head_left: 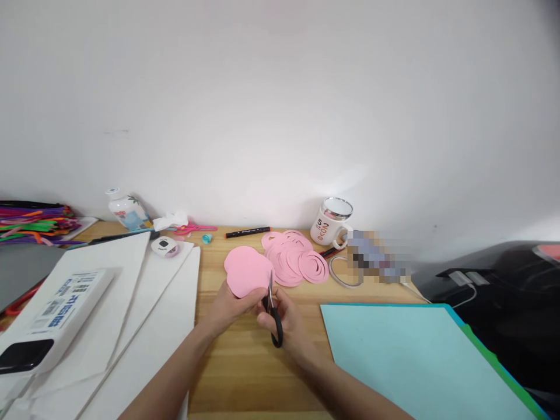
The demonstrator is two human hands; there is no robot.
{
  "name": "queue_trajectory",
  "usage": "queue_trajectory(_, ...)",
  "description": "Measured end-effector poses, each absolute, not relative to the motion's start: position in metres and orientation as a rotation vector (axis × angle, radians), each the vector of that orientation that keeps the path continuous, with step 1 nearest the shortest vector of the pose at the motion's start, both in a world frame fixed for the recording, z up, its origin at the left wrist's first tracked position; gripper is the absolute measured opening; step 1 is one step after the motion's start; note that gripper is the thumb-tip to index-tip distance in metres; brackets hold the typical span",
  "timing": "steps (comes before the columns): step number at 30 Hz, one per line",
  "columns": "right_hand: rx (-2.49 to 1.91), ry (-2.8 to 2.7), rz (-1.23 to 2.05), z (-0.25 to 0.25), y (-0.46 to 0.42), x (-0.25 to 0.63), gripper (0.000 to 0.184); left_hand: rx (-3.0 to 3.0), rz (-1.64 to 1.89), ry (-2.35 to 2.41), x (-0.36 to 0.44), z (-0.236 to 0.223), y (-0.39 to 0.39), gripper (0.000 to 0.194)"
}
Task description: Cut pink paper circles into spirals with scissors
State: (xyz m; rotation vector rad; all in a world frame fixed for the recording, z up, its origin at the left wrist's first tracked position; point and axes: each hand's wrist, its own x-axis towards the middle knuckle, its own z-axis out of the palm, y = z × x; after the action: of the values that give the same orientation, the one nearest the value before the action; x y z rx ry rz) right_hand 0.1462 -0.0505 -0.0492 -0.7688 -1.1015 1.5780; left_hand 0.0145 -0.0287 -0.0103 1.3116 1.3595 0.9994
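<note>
Scissors point(275, 318) with black handles are seen in the head view, gripped in the right hand point(289, 321), whose fingers are closed around the handles. Pink paper point(248, 273), shaped in overlapping rounds, is pinched in the left hand point(231, 306), thumb in front, and is held up before the mug point(327, 226) and to its left. The blades are set at the paper's edge on the mug's side; how far they are parted cannot be told.

Between the held paper and the mug, a loose pile of pink rings point(289, 259) is spread on the wooden table point(245, 361). Left of the mug, a black marker point(248, 233) is laid flat near the wall point(271, 116), and farther left are seen pink scissors point(196, 228) and a white bottle point(131, 213). Well to the mug's left, white sheets point(168, 315) are topped by a white box point(70, 315). To the right of the mug and in front of it, light blue sheets point(398, 350) are laid.
</note>
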Motion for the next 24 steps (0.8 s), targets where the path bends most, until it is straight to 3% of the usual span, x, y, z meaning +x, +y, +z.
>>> queue_trajectory(8,-0.892,-1.082,1.6,-0.0468,-0.0501,0.146,0.033,1.325,0.966,1.341,0.0113,-0.0119,-0.027,0.021)
queue_trajectory(15,-0.942,-1.008,1.623,-0.0457,-0.0538,0.1444,0.027,1.354,0.947,1.342,0.0104,-0.0168,-0.0228,0.047)
queue_trajectory(22,-0.891,-1.018,1.642,-0.0437,-0.0535,0.1445,0.037,1.331,0.972,1.394,0.0127,-0.0123,-0.0247,0.022)
queue_trajectory(24,-0.872,-0.994,1.627,-0.0431,-0.0521,0.146,0.044,1.331,0.97,1.391,0.0116,-0.0117,-0.0251,0.024)
